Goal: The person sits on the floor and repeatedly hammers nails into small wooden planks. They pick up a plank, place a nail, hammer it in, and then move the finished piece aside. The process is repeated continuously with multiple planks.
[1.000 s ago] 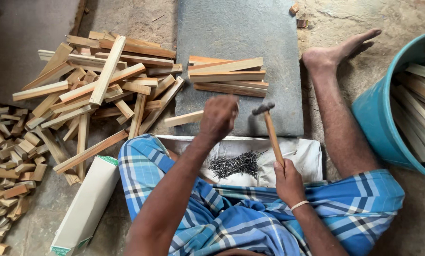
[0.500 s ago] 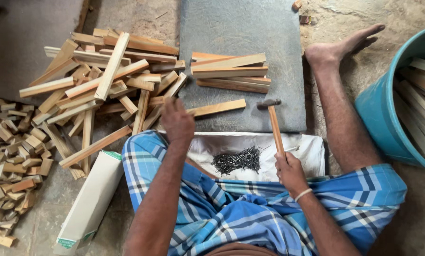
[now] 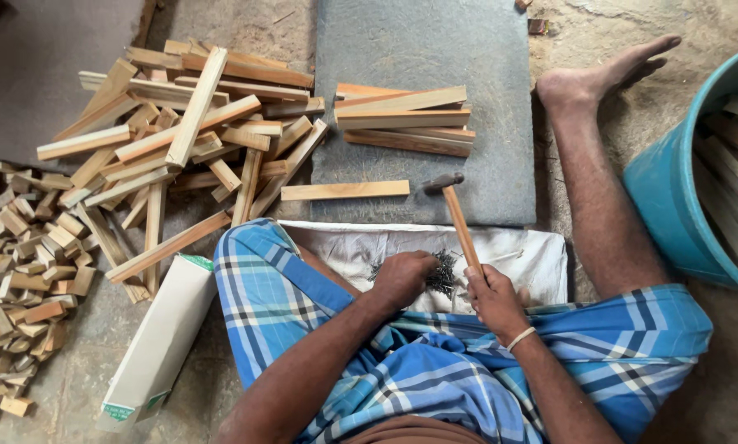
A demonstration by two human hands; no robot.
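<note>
Left hand (image 3: 403, 278) curled into nail pile (image 3: 443, 271), grip on a nail possibly hidden; right hand (image 3: 494, 298) closed on hammer (image 3: 455, 215), handle pointing away toward lone wooden strip (image 3: 344, 191) lying crosswise.

1. Soft, even daylight fills the scene; nothing is dim.
2. Shadows are faint and short, lying just under the wood strips (image 3: 196, 131) and the hammer (image 3: 455, 218).
3. No glare; the grey slab (image 3: 427, 49) looks matte.
4. Focus is sharp across the middle, with slight softness and wide-angle stretch at the blue bucket (image 3: 673, 197) and the corners.
</note>
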